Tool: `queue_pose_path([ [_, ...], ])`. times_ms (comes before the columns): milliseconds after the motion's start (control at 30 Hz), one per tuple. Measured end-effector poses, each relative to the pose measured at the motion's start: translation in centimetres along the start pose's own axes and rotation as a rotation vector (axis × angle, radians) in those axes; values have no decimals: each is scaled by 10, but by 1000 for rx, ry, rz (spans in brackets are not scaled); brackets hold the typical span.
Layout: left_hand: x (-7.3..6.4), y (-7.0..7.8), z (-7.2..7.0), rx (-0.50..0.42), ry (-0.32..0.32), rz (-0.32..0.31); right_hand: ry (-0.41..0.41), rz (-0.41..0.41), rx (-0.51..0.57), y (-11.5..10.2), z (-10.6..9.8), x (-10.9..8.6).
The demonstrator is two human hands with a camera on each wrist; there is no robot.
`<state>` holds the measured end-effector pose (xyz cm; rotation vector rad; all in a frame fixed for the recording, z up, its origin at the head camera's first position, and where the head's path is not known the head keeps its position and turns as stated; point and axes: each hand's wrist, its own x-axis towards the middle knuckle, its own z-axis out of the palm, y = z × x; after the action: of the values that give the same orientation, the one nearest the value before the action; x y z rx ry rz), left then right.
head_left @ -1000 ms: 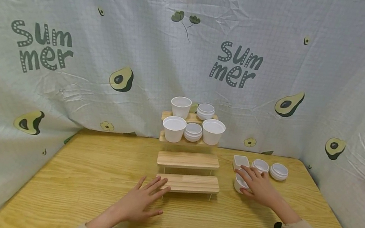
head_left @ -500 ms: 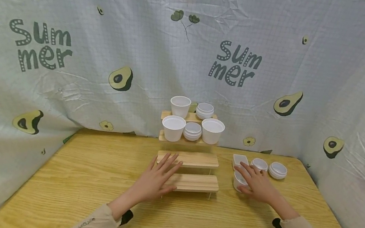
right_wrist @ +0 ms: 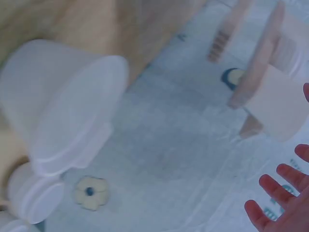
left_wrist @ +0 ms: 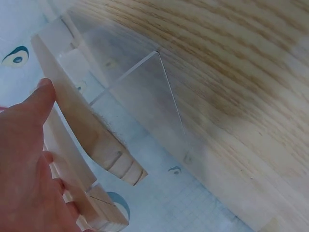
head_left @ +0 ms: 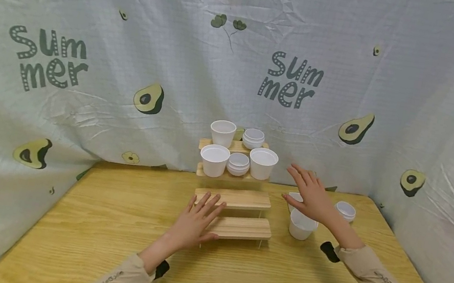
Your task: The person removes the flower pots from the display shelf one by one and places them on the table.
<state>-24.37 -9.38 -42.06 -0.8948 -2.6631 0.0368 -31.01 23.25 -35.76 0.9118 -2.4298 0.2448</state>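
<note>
A stepped stand has light wooden shelves; the lowest shelf (head_left: 246,227) and the one above (head_left: 251,199) hold no cups. My left hand (head_left: 191,225) lies over the left ends of these two with its fingers spread. In the left wrist view its thumb (left_wrist: 41,96) touches the edge of a wooden shelf (left_wrist: 91,128). My right hand (head_left: 313,200) is raised over the white cups on the right, fingers extended, holding nothing. Below it stands a round white cup (head_left: 301,226); a square white cup (head_left: 294,197) behind is partly hidden by the hand.
White cups fill the upper shelves: a tall cup (head_left: 222,136) and small cup (head_left: 253,139) on top, two tall cups around a small one (head_left: 238,165) below. Another small cup (head_left: 346,210) stands at the table's right. A printed curtain (head_left: 133,57) hangs close behind.
My left hand has moved forward and up over the shelves. My right hand has left the round cup, lifting up and away towards the curtain; the cups stay in place.
</note>
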Motion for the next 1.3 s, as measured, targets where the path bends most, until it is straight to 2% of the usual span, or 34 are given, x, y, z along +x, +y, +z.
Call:
queue_pose_path([
  [200, -1, 1, -3, -41, -31, -8, 13, -18, 9, -14, -8, 36],
  [333, -2, 1, -1, -56, 29, 10, 2, -17, 9, -19, -8, 53],
  [400, -2, -1, 6, -55, 81, 28, -13, -6, 5, -21, -7, 59],
  [467, -3, 0, 6, -54, 97, 30, -27, 3, -4, -23, -5, 66],
  [567, -1, 1, 5, -65, 68, 15, -43, 15, -21, -25, -2, 74],
  [633, -1, 3, -2, -75, 22, -7, -51, 15, -33, -26, 0, 78],
  [800, 1, 4, -4, -64, -44, -32, -70, 8, -74, -27, 4, 87],
  [1133, 2, 4, -4, -18, -62, -41, -107, 42, -97, -30, 11, 95],
  [1300, 1, 5, -5, -55, -97, -44, -115, 42, -91, -29, 16, 94],
])
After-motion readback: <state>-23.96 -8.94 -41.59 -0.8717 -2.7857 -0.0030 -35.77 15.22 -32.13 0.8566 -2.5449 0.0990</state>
